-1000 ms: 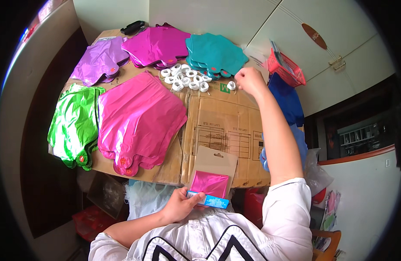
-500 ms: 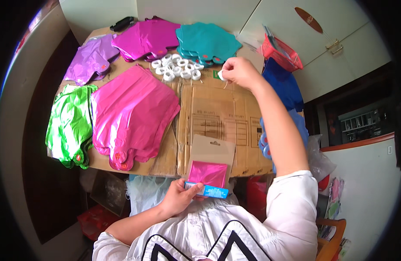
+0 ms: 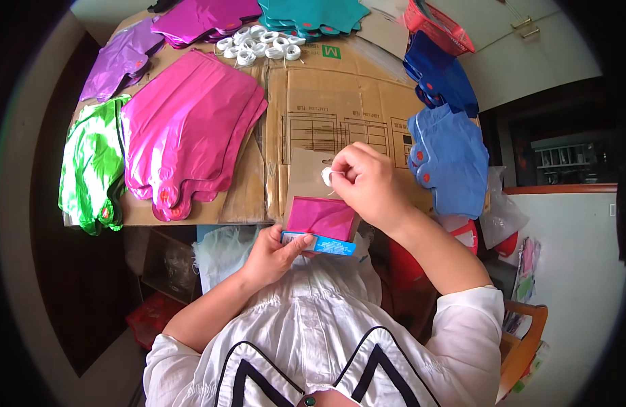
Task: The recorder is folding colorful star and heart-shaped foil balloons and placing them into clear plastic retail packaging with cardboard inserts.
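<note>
My left hand [image 3: 269,256] grips the lower end of a cardboard packaging sleeve [image 3: 306,169] with a blue bottom edge. Folded shiny pink foil [image 3: 319,216] sits in its lower part. Over the sleeve's upper right, my right hand [image 3: 370,183] pinches a small white ribbon coil [image 3: 326,176] between thumb and fingers, a loose end hanging from it. A heap of similar white ribbon coils [image 3: 258,47] lies farther back on the cardboard-covered table [image 3: 347,81].
Flat foil balloons lie in piles around the table: pink [image 3: 191,122], green [image 3: 92,166], purple [image 3: 119,57], magenta [image 3: 204,17], teal [image 3: 313,13], dark blue [image 3: 442,71] and light blue [image 3: 452,159]. A red basket [image 3: 438,27] stands back right; a wooden chair [image 3: 526,339] is at my right.
My right hand has come back from beside the coil heap to the sleeve, bringing the ribbon coil. My left hand keeps its hold on the sleeve. The view has tilted down.
</note>
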The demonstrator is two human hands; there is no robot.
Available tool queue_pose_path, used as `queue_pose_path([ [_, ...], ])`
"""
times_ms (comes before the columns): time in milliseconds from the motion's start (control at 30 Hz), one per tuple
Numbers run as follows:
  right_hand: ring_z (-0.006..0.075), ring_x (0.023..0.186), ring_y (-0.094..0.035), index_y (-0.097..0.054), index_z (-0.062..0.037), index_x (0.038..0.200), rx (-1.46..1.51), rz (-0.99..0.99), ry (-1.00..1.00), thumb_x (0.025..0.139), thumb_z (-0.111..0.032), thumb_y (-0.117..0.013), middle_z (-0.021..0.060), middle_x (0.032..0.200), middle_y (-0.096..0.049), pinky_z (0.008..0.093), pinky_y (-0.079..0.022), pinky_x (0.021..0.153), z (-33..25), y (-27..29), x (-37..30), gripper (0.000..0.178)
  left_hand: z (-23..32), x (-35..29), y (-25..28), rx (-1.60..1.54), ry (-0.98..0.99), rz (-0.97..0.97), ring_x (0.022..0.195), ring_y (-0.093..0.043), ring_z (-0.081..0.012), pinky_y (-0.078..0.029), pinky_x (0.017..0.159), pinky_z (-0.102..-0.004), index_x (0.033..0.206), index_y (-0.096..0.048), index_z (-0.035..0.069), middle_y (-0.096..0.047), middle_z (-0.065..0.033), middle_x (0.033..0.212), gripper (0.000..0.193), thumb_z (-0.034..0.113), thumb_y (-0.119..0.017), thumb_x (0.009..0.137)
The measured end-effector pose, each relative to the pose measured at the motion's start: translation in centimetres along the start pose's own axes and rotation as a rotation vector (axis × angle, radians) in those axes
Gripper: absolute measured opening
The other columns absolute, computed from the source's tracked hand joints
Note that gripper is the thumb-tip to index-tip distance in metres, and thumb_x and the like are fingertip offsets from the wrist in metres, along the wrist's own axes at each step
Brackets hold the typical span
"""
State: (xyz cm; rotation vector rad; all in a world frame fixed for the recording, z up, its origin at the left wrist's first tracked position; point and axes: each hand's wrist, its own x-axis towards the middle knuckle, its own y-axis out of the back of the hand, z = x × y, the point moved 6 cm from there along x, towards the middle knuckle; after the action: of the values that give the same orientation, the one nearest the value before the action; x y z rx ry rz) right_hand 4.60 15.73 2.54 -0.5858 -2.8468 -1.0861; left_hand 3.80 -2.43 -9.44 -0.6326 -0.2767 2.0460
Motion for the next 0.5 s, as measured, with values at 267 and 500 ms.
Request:
queue_pose_path([
  [267,0.027,0.079,-0.068,-0.072,-0.0013,0.091,-0.073,-0.484,0.091,0.08,-0.004,-0.063,0.0125,0.086,-0.069,0.0351,-0.053,0.072,-1.3,0.1,0.0,0.014,-0.1,0.0,0.0,-0.011,-0.031,-0.012,0.078,-0.064,-0.0105,-0.053,0.073,-0.0264,0.1,-0.066,-0.001,-0.07,-0.0036,0.089,0.016,0.014,-0.063,0.097],
  [500,0.0217,0.079,-0.069,-0.072,0.0025,0.097,0.001,-0.808,-0.193,0.08,-0.008,-0.063,0.0144,0.088,-0.072,0.0326,-0.053,0.073,-0.6,-0.5,0.5,0.022,-0.4,0.1,0.2,0.046,-0.051,-0.039,0.081,-0.068,-0.0152,-0.056,0.075,-0.0304,0.105,-0.064,-0.003,-0.071,-0.0082,0.092,0.017,0.012,-0.06,0.097],
])
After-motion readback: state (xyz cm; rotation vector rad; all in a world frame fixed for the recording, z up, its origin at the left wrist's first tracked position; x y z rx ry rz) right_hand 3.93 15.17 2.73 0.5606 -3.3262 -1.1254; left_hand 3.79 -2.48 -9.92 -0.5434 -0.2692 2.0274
